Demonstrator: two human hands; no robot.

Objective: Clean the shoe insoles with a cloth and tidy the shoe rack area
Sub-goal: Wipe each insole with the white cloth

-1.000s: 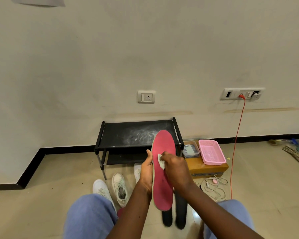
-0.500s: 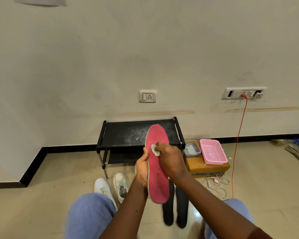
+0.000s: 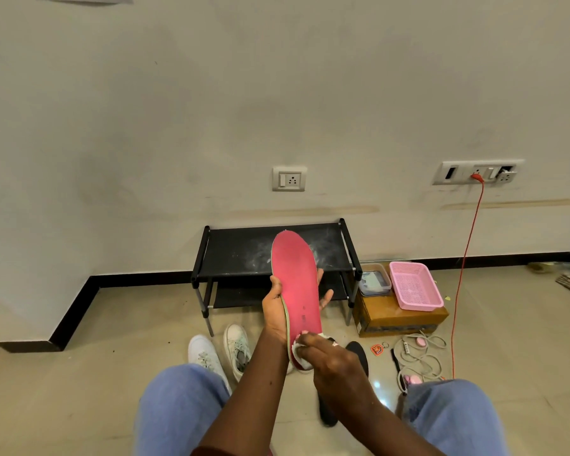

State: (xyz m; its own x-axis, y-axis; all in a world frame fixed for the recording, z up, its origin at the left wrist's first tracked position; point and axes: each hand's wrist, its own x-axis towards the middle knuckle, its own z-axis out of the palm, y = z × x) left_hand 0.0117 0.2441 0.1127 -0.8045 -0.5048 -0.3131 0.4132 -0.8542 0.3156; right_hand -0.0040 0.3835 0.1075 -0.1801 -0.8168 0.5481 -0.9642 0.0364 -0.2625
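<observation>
- Left hand [image 3: 276, 312]: raised in front of the knees, it grips the red insole [image 3: 295, 281] by its edges. The thumb lies on the left edge and the fingertips show past the right edge. The insole stands nearly upright, toe end uppermost.
- Right hand [image 3: 331, 362]: fingers bent over a white cloth [image 3: 298, 353], pressing it on the insole's heel end.
- Behind the insole: a black shoe rack [image 3: 241, 255] against the wall, its dusty top shelf partly hidden.
- Floor, left: two white sneakers [image 3: 208, 355].
- Floor, right: a black insole [image 3: 358, 352], partly under the right forearm, and tangled white cable [image 3: 423, 355].
- Beside the rack: a pink basket [image 3: 415, 286] and a lidded clear container [image 3: 374, 280] on a brown box [image 3: 399, 320].
- An orange cable [image 3: 468, 258] hangs from the wall socket.
- Print on the red insole is too small to read.
</observation>
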